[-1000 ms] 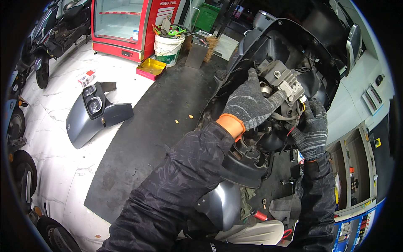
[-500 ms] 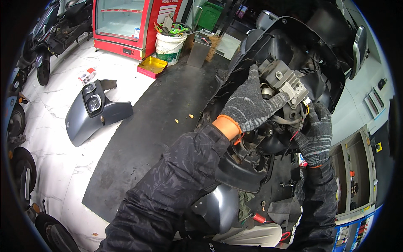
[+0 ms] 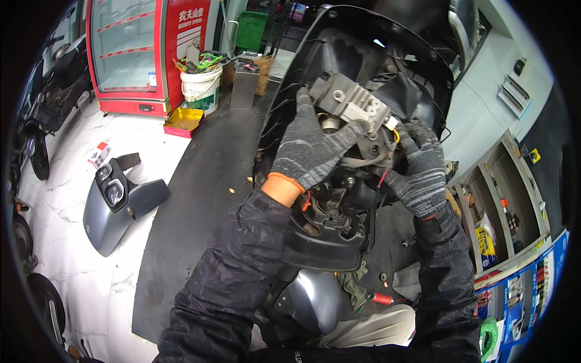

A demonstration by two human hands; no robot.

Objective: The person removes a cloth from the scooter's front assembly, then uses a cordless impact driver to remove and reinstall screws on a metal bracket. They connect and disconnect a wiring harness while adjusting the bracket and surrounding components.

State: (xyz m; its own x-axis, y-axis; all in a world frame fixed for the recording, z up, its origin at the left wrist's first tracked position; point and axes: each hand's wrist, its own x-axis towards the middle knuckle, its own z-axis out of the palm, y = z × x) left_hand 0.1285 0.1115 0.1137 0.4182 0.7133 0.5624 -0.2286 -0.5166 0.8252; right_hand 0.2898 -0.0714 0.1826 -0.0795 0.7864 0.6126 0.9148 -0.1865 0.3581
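Note:
A grey finned metal unit sits in the opened front of a scooter, tilted among its brackets and cables. My left hand, in a grey knitted glove, grips it from the left, with the thumb along its near edge and the fingers around its far side. At the unit's right end is a white connector with yellow and red wires. My right hand, gloved alike, is closed around these wires just below the connector; some of its fingertips are hidden.
On the floor at left lies a dark grey front panel with headlights. Beyond are a red display fridge, a white bucket of tools and a yellow-red tray. Shelves stand at right. A grey fender shows below.
The whole view has swung, so the scooter and both hands appear farther left and the shelves at right show more. Both hands keep their places at the unit and the wires.

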